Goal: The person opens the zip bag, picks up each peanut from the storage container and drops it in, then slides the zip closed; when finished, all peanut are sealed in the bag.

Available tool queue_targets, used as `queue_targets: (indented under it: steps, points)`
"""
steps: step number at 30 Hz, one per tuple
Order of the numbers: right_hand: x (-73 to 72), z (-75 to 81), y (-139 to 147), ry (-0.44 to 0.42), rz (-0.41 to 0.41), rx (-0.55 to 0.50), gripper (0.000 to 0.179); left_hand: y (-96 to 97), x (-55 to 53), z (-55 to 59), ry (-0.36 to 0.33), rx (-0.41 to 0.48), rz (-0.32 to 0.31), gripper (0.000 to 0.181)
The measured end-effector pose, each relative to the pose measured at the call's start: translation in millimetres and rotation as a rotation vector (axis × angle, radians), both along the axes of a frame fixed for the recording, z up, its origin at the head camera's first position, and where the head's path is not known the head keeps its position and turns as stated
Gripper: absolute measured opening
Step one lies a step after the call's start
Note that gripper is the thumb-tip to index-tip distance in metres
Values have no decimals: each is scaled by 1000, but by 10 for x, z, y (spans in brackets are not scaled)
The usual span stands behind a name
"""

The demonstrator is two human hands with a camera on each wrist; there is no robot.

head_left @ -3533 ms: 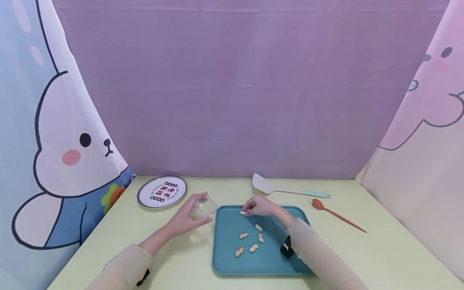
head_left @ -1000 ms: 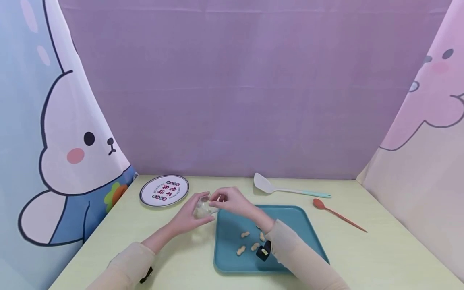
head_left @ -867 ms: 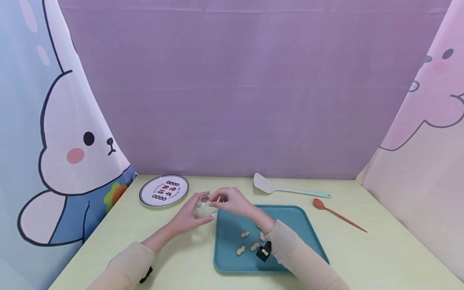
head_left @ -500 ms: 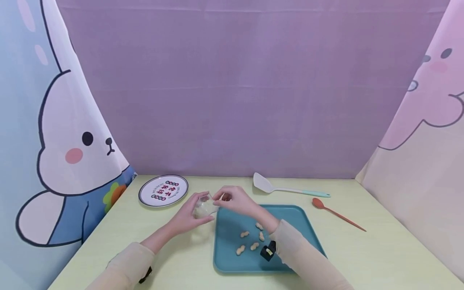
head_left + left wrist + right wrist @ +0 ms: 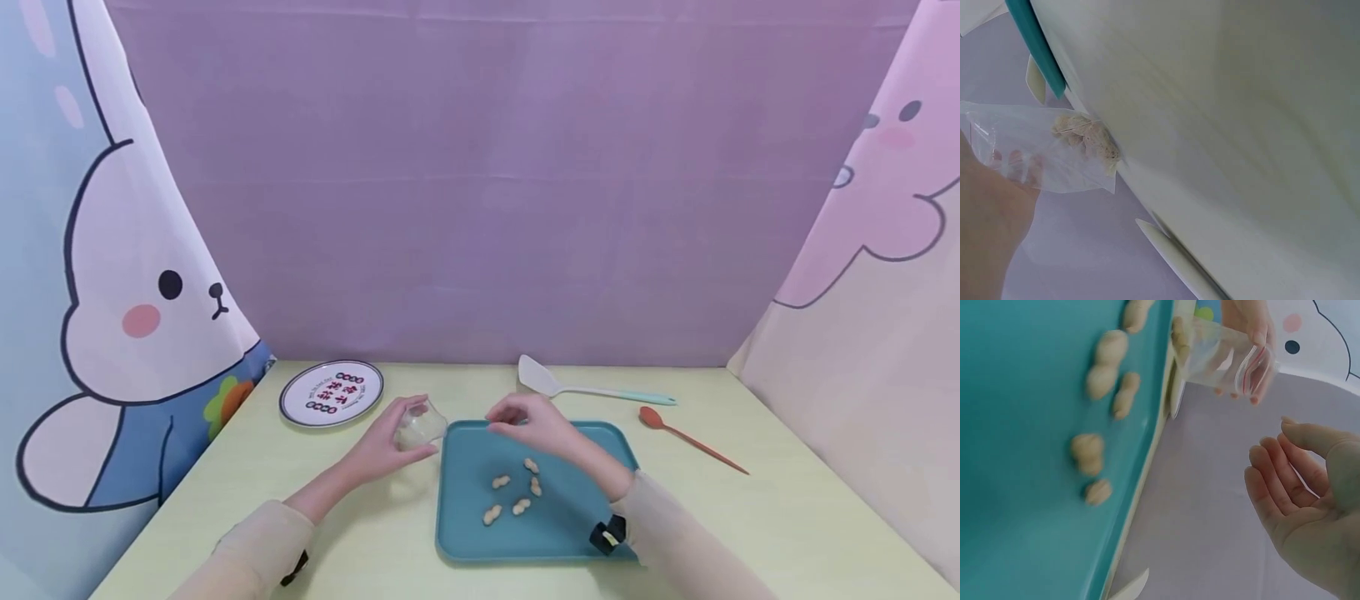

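My left hand [image 5: 380, 446] grips a clear zip bag [image 5: 422, 427] beside the tray's left edge, its mouth held apart toward the right. In the left wrist view, several peanuts [image 5: 1088, 135] lie bunched at the bag's bottom. My right hand [image 5: 538, 423] hovers over the far part of the teal tray [image 5: 570, 533]. In the right wrist view that hand [image 5: 1310, 500] shows loosely bent fingers and thumb with nothing between them. Several unshelled peanuts [image 5: 521, 506] are scattered on the tray below it, apart from one another.
A white plate [image 5: 300, 407] with red lettering sits at the back left. Behind the tray lies a white spatula [image 5: 538, 379] with a mint handle. An orange spoon [image 5: 693, 439] rests to the tray's right. A purple curtain [image 5: 480, 208] hangs along the table's back edge.
My right hand picked a peanut off the tray's far side, carried it to the bag's mouth and let go there. It has since moved back right over the tray. The left hand stayed put.
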State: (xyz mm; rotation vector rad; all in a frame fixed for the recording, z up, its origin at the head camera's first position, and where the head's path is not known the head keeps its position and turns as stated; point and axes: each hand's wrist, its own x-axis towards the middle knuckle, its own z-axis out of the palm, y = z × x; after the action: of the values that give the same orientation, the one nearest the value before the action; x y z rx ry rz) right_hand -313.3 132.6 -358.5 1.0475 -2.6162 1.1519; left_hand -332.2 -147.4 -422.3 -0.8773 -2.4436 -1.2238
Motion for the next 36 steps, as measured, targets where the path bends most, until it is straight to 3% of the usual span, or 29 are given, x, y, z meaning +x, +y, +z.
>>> queue_targets:
  steps: [6,15,20,27,31,36]
  points:
    - [105,-54,224,-16,-38,10,16,-15,-13,13,-3,0,-5,75]
    - [88,-302,481,-73,-67,43,16,-13,-14,9,-15,7,-3,75]
    - [66,-415,542,-98,-83,129,21,-12,5,7,-28,12,-1,75]
    - [56,-511,579,-75,-21,273,27,-1,3,16,-9,14,-9,74]
    - [54,-539,598,-85,12,285,33,-1,-4,9,-3,7,-6,73]
    - [53,-547,627,-82,11,279,22,2,-4,9,-16,14,-9,74]
